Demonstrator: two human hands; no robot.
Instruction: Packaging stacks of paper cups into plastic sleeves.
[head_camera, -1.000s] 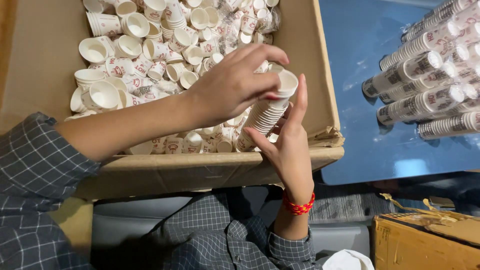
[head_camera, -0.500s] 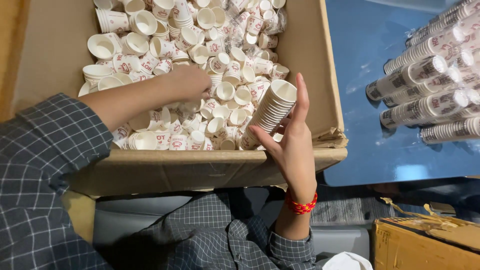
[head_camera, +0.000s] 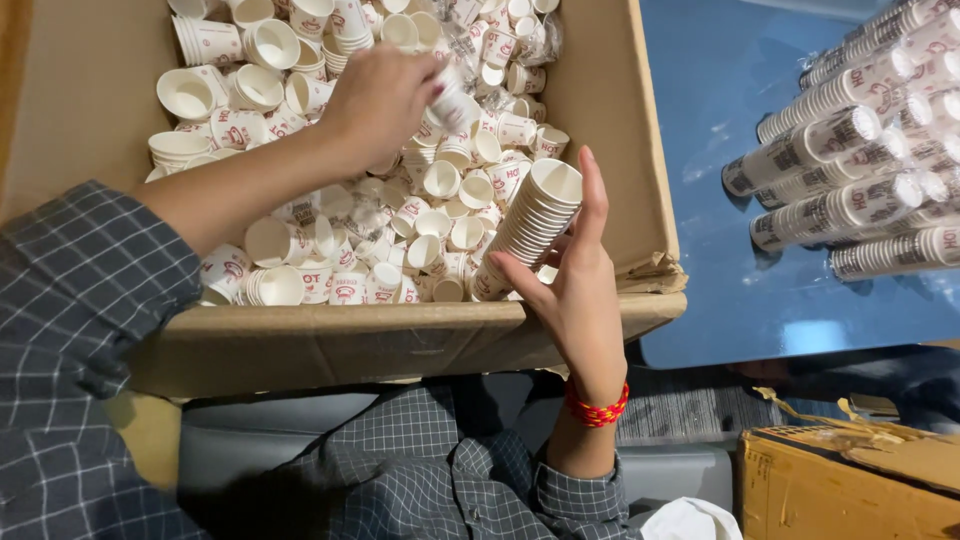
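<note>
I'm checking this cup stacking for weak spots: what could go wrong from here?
The right hand props the nested cup stack tilted, gripped mostly near its base, so the upper cups might slide off into the cardboard box. The left hand pinches a loose cup among jumbled ones and could crush its thin rim. The finished stacks lying on the blue table may roll.

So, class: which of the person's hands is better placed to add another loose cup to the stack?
Left hand: it's among the loose cups, gripping one. Right hand is busy holding the stack.
</note>
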